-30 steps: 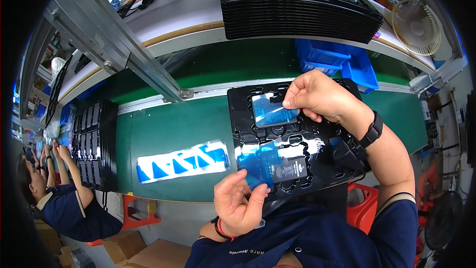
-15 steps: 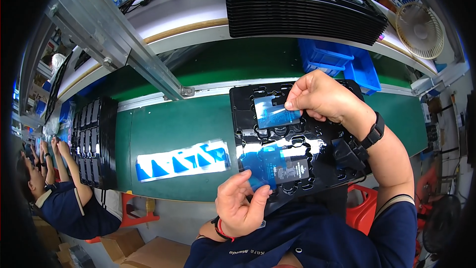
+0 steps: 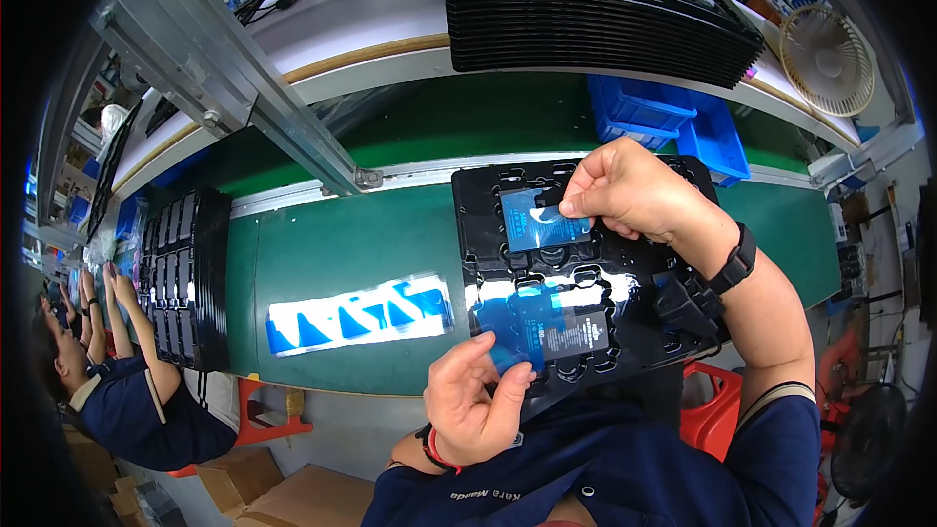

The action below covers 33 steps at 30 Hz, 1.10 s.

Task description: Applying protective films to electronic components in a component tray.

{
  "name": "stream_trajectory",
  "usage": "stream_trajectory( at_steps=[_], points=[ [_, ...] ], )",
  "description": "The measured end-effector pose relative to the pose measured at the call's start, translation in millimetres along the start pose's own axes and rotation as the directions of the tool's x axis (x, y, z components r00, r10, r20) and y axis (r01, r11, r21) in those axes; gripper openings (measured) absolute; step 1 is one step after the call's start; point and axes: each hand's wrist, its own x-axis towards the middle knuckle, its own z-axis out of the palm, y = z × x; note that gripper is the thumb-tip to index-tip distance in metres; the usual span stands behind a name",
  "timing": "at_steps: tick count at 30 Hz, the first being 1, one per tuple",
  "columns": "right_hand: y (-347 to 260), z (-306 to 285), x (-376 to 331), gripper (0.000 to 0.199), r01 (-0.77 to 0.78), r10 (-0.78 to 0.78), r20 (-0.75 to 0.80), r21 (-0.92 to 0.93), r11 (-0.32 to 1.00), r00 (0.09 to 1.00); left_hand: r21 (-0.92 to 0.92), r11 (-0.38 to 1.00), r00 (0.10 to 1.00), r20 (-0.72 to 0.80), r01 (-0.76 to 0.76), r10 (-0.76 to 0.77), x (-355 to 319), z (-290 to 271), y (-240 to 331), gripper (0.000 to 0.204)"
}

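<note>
My right hand (image 3: 625,193) pinches the right edge of a thin blue rectangle (image 3: 532,226) with fine print, over the far part of a black moulded plastic tray (image 3: 478,203). Whether this is a bare film or a film-covered flat piece, I cannot tell. On the near part of the tray is a flat dark rectangular piece (image 3: 578,336) with a printed label; it looks like a battery pack. Blue see-through film (image 3: 514,340) overlaps its left side. My left hand (image 3: 476,400) grips that film's lower left edge between thumb and index finger.
A clear strip with blue film pieces (image 3: 361,315) lies on the green table (image 3: 322,234). Stacked black trays (image 3: 185,278) stand at the left, more (image 3: 595,24) on the shelf. Blue bins (image 3: 649,112) sit behind. A dark object (image 3: 683,303) rests on the tray's right. Co-workers (image 3: 146,381) are nearby.
The blue rectangle in my right hand has tilted slightly, so its glare has shrunk and its print shows more clearly. My left hand has hardly moved.
</note>
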Motion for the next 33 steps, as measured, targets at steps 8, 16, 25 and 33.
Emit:
stream_trajectory(
  at_steps=[8, 16, 25, 33],
  points=[
    [-2, 6, 0, 0.007, -0.010, -0.001, -0.067, -0.151, 0.988, 0.998, -0.023, 1.000, 1.000, -0.007, 0.000, 0.000, 2, 1, 0, 0.049],
    [8, 15, 2, 0.008, 0.244, -0.346, -0.132, -0.484, 0.840, 0.929, -0.047, 0.999, 0.998, -0.059, 0.002, -0.005, 4, 5, 2, 0.048],
    [1, 15, -43, 0.029, 0.372, -0.764, -0.204, -0.779, 0.505, 0.612, -0.144, 0.989, 0.992, -0.109, 0.041, -0.057, 8, 8, 8, 0.049],
    [30, 74, -100, 0.019, 0.813, -0.938, 0.069, -0.522, 0.256, 0.339, -0.193, 0.981, 0.996, -0.079, 0.024, -0.040, 15, 11, 14, 0.050]
  ],
)
